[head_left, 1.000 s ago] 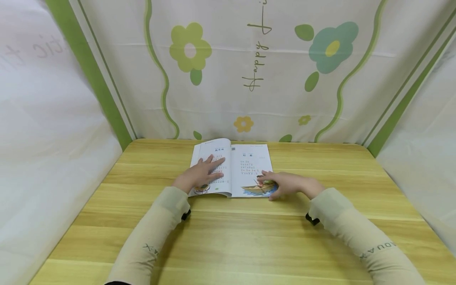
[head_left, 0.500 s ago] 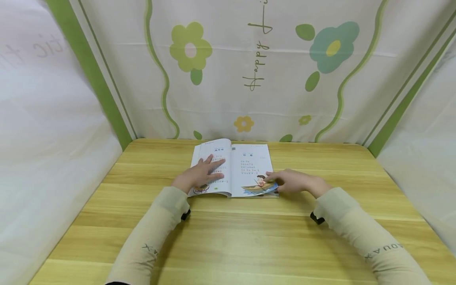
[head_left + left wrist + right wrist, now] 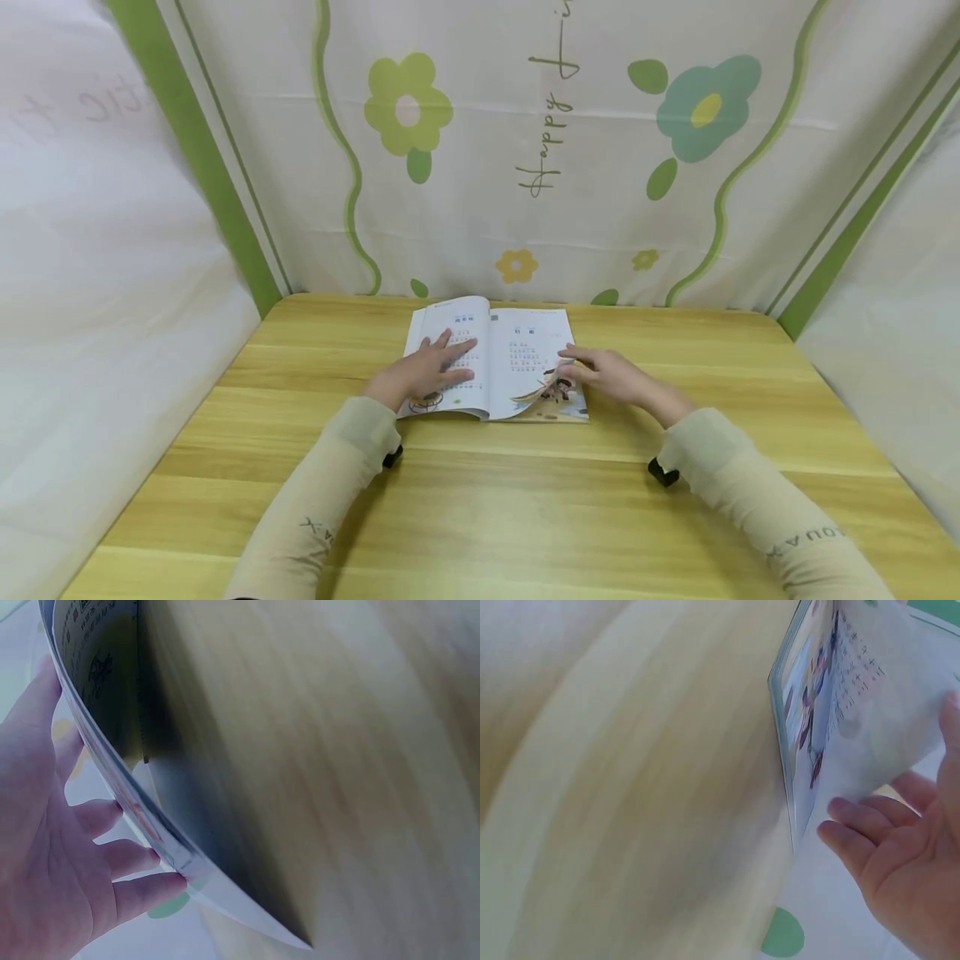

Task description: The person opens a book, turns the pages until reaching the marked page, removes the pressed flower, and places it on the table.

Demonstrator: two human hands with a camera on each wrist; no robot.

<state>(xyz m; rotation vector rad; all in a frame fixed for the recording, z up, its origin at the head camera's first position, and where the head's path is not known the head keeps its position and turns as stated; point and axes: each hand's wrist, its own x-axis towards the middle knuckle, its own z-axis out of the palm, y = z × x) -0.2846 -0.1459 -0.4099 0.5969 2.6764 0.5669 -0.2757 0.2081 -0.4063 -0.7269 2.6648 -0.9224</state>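
Note:
An open book (image 3: 513,392) with printed text and coloured pictures lies on the table in the head view. My left hand (image 3: 423,367) rests on its left page, fingers spread. In the left wrist view, the left-hand pages (image 3: 124,769) bow up off the table along their lower edge, with my fingertips against them. At the lower right of the book, my right hand (image 3: 617,377) holds the lifted corner of a page between thumb and fingers. That page (image 3: 889,724) curls up in the right wrist view, and a picture on the page beneath shows.
The book is on a wood-grain table (image 3: 480,517), near its back edge. Behind the table hangs a white cloth (image 3: 480,150) printed with flowers and lettering. White cloth sides with green bands stand at left and right.
My right hand has gone from lying over the boat picture to gripping the page's lower right corner and lifting it up and leftward. My left hand has stayed in place.

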